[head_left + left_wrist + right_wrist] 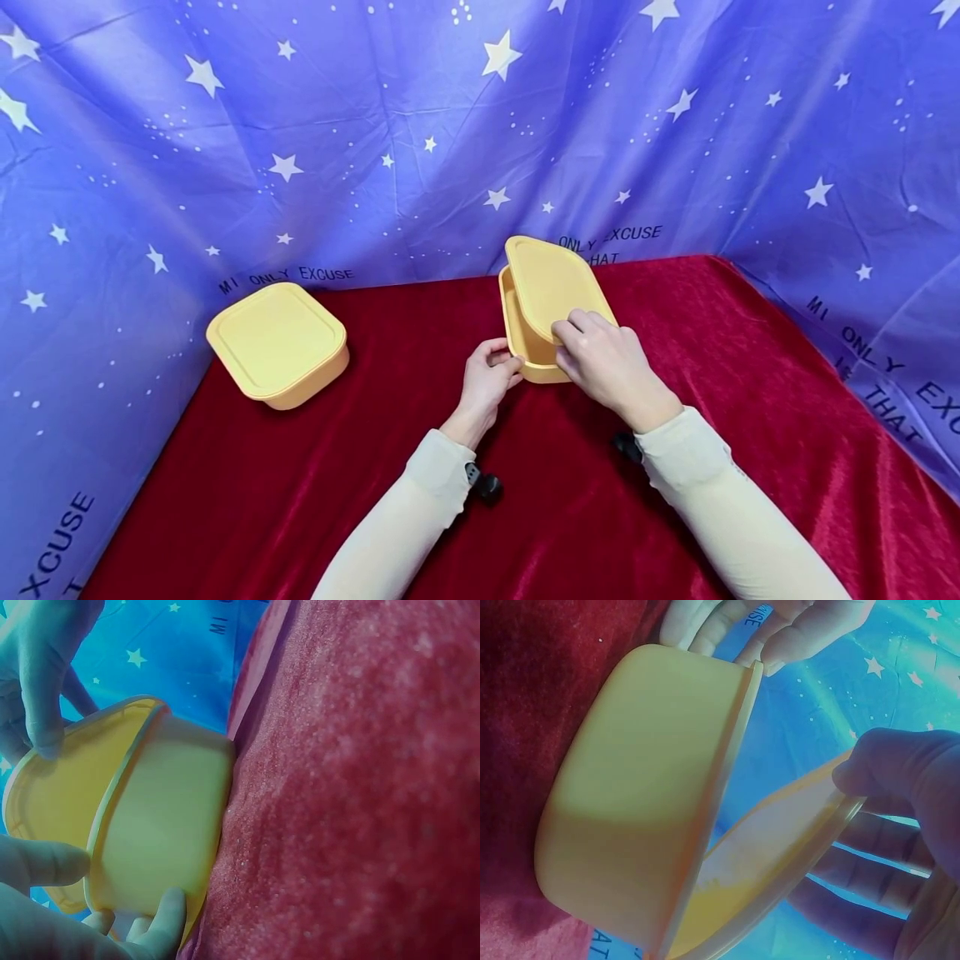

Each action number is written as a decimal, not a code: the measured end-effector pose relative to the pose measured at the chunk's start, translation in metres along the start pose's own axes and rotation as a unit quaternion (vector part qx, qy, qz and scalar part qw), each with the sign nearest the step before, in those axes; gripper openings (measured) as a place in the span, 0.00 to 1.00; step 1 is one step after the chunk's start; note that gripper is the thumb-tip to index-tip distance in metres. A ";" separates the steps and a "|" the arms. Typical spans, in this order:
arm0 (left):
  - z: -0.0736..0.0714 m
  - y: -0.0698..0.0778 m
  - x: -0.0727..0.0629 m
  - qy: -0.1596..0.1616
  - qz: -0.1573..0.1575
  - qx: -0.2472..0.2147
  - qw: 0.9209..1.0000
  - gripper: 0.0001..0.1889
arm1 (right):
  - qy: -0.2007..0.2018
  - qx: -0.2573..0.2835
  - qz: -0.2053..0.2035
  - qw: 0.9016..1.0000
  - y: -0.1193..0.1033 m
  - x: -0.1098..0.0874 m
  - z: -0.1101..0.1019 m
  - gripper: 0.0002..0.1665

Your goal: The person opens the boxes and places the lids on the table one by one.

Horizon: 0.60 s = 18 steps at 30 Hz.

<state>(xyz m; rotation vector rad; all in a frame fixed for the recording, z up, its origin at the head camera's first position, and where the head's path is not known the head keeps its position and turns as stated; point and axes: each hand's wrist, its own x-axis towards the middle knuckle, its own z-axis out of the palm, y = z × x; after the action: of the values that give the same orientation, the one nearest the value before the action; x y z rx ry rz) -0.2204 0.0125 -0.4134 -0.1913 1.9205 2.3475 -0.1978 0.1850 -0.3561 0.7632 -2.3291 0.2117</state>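
Yellow lid (566,287), its near edge pinched by the right hand (611,367), tilts over the box (546,373) between the hands as the left hand (486,382) grips the box's corner, so lifting or seating the lid seems the step, next needing a steady box.

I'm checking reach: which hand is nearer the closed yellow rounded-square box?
Left. The left hand grips the open yellow rounded box, right of the closed box; the right hand, farther right, holds the open box's tilted yellow lid.
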 end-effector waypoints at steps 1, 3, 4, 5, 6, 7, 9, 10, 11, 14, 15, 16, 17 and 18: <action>0.000 0.000 0.000 0.000 0.000 0.000 1.000 0.21 | 0.001 0.000 0.001 1.000 0.000 0.000 0.000 0.04; -0.001 0.001 0.000 0.002 0.000 -0.001 1.000 0.21 | 0.004 0.001 0.000 1.000 -0.001 0.001 0.000 0.04; -0.001 0.001 0.000 0.003 -0.001 -0.002 1.000 0.21 | 0.005 0.002 0.000 1.000 -0.001 0.001 0.000 0.04; -0.001 0.001 0.000 0.002 -0.001 -0.002 1.000 0.21 | 0.006 0.002 0.001 1.000 -0.001 0.001 0.000 0.05; -0.001 0.001 0.000 0.001 -0.001 -0.002 1.000 0.21 | 0.007 0.001 0.002 1.000 -0.001 0.001 0.001 0.05; -0.001 0.001 0.000 0.001 0.000 -0.003 1.000 0.21 | 0.008 0.000 0.002 1.000 -0.001 0.001 0.001 0.05; -0.001 0.001 0.000 0.000 0.000 -0.004 1.000 0.21 | 0.008 -0.001 0.003 1.000 -0.001 0.001 0.001 0.06; -0.001 0.001 0.000 -0.001 0.001 -0.005 1.000 0.21 | 0.008 -0.002 0.004 1.000 -0.001 0.002 0.001 0.05; -0.001 0.000 0.000 -0.001 0.001 -0.005 1.000 0.21 | 0.007 -0.003 0.005 1.000 0.000 0.002 0.001 0.05; -0.001 0.000 0.000 0.001 0.003 -0.007 1.000 0.21 | 0.006 -0.001 0.008 1.000 0.000 0.001 0.000 0.05; 0.000 0.000 0.000 0.002 0.003 -0.009 1.000 0.21 | 0.006 0.000 0.010 1.000 0.000 0.001 -0.001 0.05; 0.000 0.000 0.000 0.003 0.003 -0.010 1.000 0.21 | 0.007 0.000 0.012 1.000 0.000 0.001 -0.001 0.05; 0.000 0.000 0.000 0.003 0.003 -0.010 1.000 0.21 | 0.008 0.001 0.013 1.000 0.000 0.001 -0.002 0.05; 0.000 0.000 0.000 0.002 0.003 -0.011 1.000 0.21 | 0.010 0.002 0.015 1.000 0.000 0.001 -0.002 0.05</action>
<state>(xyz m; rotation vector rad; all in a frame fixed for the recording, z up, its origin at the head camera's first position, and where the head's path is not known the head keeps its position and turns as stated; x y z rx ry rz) -0.2206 0.0127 -0.4133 -0.1933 1.9001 2.3760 -0.1969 0.1855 -0.3537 0.7262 -2.3227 0.2365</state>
